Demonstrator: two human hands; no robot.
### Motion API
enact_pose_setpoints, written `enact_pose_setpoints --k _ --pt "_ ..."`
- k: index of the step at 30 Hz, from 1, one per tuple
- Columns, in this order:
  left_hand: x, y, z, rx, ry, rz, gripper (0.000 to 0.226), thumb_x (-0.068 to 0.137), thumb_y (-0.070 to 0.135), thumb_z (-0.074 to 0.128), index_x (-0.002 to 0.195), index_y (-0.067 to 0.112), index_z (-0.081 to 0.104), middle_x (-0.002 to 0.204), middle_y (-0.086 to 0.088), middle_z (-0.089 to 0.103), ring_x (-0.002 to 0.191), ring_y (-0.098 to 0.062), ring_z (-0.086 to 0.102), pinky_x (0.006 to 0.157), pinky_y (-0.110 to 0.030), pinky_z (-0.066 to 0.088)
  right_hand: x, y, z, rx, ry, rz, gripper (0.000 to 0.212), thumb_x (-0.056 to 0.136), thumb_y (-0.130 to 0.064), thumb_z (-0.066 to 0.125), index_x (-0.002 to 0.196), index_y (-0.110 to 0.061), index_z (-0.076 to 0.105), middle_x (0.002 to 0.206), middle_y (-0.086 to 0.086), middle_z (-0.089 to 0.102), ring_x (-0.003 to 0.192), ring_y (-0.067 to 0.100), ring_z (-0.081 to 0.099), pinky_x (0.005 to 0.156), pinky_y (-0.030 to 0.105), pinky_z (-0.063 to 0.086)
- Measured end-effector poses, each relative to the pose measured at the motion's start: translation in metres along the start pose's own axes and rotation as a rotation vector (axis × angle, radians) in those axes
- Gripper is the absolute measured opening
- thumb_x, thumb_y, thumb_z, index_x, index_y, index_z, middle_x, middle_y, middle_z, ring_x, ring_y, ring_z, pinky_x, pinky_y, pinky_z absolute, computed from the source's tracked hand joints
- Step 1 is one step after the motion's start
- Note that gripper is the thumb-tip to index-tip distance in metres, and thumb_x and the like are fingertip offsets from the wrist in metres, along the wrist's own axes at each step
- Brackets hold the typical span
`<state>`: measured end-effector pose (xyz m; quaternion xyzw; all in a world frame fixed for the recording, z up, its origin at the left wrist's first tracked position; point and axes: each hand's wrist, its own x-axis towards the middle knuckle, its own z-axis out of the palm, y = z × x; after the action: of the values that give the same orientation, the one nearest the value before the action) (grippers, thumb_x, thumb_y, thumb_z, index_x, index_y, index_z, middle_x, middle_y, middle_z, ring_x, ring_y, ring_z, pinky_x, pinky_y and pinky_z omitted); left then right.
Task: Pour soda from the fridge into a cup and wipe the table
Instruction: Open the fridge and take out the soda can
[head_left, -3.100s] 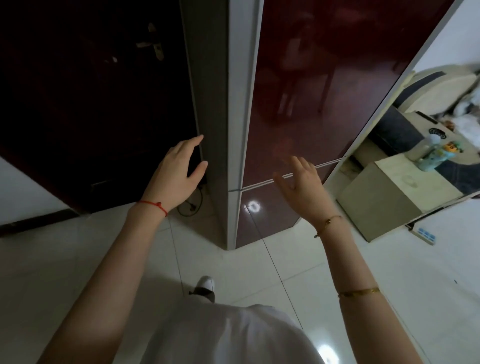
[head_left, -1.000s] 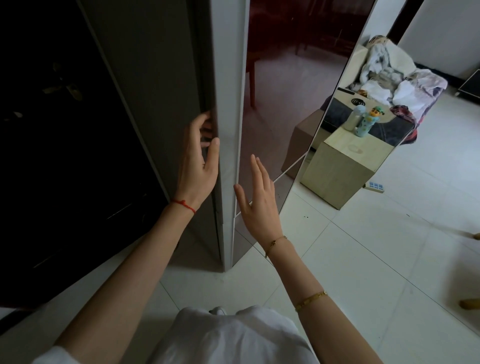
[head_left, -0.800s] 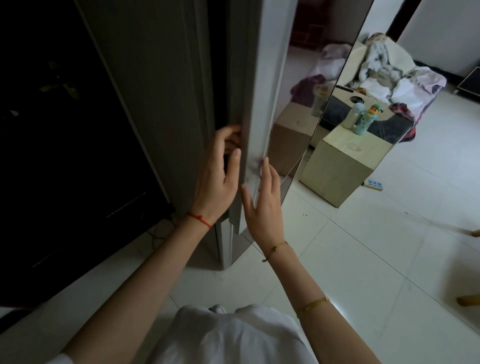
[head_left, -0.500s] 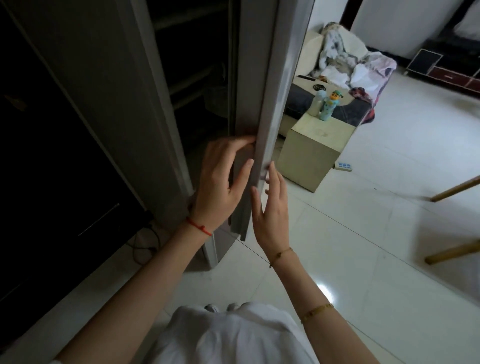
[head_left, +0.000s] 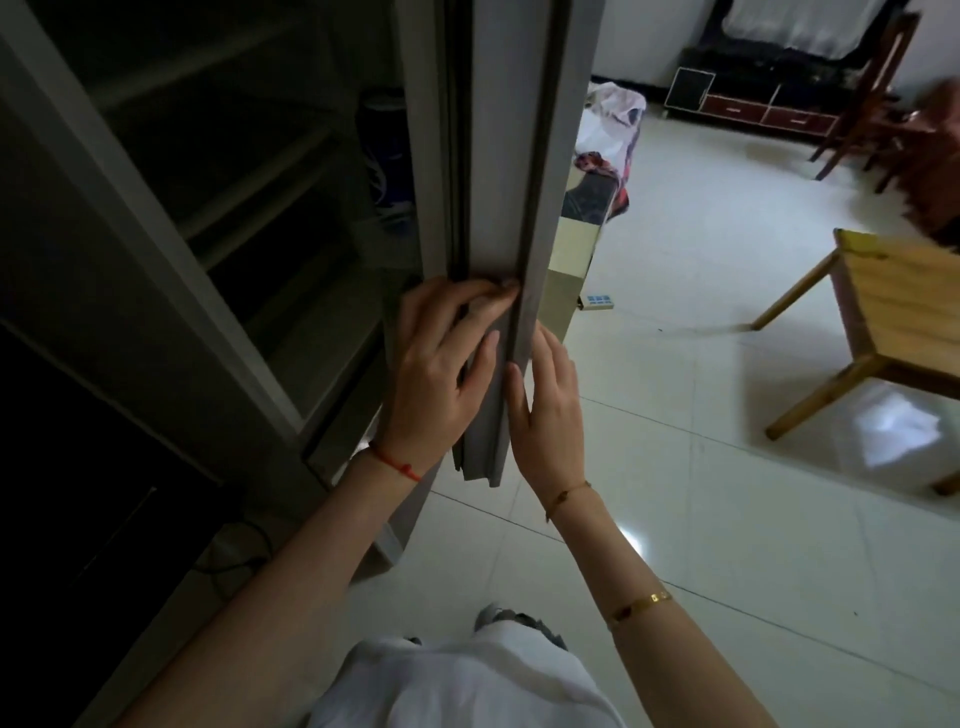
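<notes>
I am at the very start of this job, as I judge it: the fridge (head_left: 218, 218) stands at the left with its inside dark, shelves showing, and on a shelf near the door edge I can make out a dark blue can-like shape (head_left: 387, 156) that may be the soda, though it is too dim and blurred to be sure; if so, it stands upright with its long axis vertical, top up. Nothing is in my hands but the door, so fetching the soda, pouring it into a cup and wiping the table are all left to do, and I see no cup at all. My left hand (head_left: 441, 374) is curled round the inner edge of the fridge door (head_left: 511, 182), fingertips hooked over the dark seal, thumb lying along the door's edge face. The door stands edge-on to me, its long axis vertical, swung partly out from the cabinet. My right hand (head_left: 548, 410) lies flat against the door's outer side, fingers straight and together, pressing rather than gripping. Further right, a wooden table (head_left: 904, 306) stands on the pale tiled floor (head_left: 701, 467), well apart from the fridge.
</notes>
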<state>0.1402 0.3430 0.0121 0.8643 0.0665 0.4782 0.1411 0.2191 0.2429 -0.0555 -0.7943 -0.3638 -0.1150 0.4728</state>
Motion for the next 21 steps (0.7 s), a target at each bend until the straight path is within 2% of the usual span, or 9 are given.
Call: enact_pose_setpoints --k 4,10,16,21 --pt "0.012 0.014 0.014 -0.016 -0.066 0.084 0.035 0.095 0.006 0.059 0.130 0.007 0.062 0.125 -0.012 0.063 0.117 -0.027 0.049 0.096 -0.042 0.048 0.006 0.014 -0.016 0.026 0.058 0.037 0.046 0.103 -0.027 0.036 0.147 -0.012 0.038 0.146 0.002 0.045 0.134 0.012 0.040 0.114 0.027 0.034" --pt "0.027 0.038 0.043 -0.062 -0.096 0.096 0.035 0.096 0.004 0.057 0.131 0.005 0.060 0.126 -0.013 0.061 0.119 -0.026 0.055 0.099 -0.041 0.048 0.024 0.054 -0.049 0.014 0.029 0.032 0.041 0.104 -0.023 0.040 0.144 -0.014 0.041 0.145 0.000 0.046 0.131 0.015 0.042 0.112 0.033 0.037" --pt "0.041 0.066 0.085 -0.001 0.001 0.052 0.034 0.096 0.004 0.057 0.129 0.005 0.061 0.123 -0.016 0.061 0.113 -0.027 0.058 0.094 -0.042 0.049 0.050 0.099 -0.086 -0.045 -0.031 0.006 0.037 0.104 -0.027 0.037 0.137 -0.014 0.048 0.135 0.000 0.054 0.123 0.017 0.049 0.105 0.034 0.043" --pt "0.053 0.081 0.122 0.079 0.093 -0.058 0.033 0.093 0.002 0.058 0.126 0.006 0.062 0.124 -0.015 0.059 0.115 -0.028 0.056 0.094 -0.047 0.048 0.081 0.139 -0.121 -0.065 -0.108 -0.002 0.031 0.104 -0.026 0.038 0.124 -0.010 0.055 0.120 0.003 0.060 0.110 0.019 0.052 0.095 0.028 0.044"
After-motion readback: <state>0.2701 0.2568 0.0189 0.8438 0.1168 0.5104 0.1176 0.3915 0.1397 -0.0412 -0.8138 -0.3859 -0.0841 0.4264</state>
